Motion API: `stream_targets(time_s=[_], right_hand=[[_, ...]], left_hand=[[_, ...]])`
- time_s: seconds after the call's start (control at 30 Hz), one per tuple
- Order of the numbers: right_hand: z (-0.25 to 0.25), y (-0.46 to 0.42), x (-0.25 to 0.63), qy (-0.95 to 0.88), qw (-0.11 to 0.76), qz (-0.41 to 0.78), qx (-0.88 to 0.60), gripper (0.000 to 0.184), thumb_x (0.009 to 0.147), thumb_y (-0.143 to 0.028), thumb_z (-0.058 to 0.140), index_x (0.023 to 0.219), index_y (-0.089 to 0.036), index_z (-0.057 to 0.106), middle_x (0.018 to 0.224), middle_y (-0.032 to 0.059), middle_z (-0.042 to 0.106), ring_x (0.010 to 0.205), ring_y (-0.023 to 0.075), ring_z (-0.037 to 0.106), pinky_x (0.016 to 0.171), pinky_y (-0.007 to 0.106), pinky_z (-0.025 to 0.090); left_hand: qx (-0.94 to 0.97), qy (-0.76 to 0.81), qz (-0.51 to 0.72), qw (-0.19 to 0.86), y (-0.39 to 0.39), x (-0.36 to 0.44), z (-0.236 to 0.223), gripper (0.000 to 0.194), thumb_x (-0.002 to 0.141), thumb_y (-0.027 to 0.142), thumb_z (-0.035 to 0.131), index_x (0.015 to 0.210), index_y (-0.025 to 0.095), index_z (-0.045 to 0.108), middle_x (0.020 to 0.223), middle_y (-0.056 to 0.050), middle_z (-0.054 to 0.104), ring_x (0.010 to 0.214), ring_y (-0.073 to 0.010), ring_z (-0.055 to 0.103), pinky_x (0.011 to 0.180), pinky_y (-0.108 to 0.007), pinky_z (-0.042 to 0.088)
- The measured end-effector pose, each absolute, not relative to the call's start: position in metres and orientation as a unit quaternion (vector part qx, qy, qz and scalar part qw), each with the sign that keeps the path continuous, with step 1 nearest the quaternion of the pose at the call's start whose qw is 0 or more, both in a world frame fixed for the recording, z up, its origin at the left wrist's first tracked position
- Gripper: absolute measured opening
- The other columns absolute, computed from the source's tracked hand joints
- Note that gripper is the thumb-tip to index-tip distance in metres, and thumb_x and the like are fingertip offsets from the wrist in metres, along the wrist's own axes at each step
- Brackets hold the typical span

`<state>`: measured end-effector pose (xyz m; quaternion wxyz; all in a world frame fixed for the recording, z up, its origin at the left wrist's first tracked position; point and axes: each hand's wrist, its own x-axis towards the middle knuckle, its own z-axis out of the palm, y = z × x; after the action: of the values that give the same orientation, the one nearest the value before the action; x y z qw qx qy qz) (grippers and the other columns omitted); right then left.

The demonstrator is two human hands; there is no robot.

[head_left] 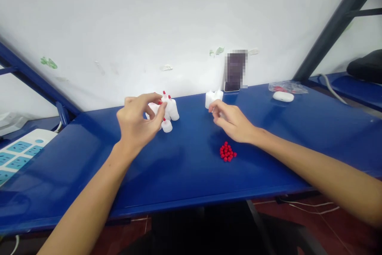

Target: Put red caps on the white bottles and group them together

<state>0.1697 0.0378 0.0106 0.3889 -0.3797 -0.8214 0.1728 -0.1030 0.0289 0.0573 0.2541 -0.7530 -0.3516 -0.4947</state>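
Caps (226, 152) lie heaped right of centre, probably for easy reach. Left hand (137, 117) curls near red-tipped bottles (173, 110), right hand (235, 124) near white-tipped bottles (209, 100); whether either pinches anything, I cannot tell.

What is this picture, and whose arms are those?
No machine here! It's a person working with bare hands, seen from a camera on their head, looking forward and down. On the blue table, the left hand is by small white bottles with red caps. The right hand is by more white bottles; a pile of loose red caps lies nearer the person. I can't tell whether either hand is gripping anything.
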Motion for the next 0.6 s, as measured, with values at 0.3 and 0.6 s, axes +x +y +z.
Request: stream_targets(time_s=[0.3,0.6], right_hand=[[0.006,0.049,0.170,-0.768,0.459,0.113,-0.433,0.024,0.079,-0.014,0.049,0.095,-0.025,0.035,0.089,0.0020,0.052,0.069,0.0174,0.049,0.066,0.034,0.041],[0.006,0.060,0.180,-0.706,0.578,0.054,-0.406,0.011,0.086,-0.032,0.062,0.086,-0.021,0.061,0.075,-0.0002,0.060,0.062,0.0154,0.051,0.061,0.031,0.040]], left_hand=[[-0.807,-0.469,-0.307,0.184,0.037,-0.123,0.053,0.012,0.088,0.029,0.062,0.087,0.021,0.070,0.079,0.001,0.075,0.060,-0.0146,0.066,0.059,-0.026,0.044],[-0.808,-0.531,-0.208,0.148,0.043,-0.124,0.048,0.019,0.090,0.034,0.057,0.086,0.020,0.070,0.071,-0.003,0.072,0.061,-0.0199,0.066,0.058,-0.028,0.041]])
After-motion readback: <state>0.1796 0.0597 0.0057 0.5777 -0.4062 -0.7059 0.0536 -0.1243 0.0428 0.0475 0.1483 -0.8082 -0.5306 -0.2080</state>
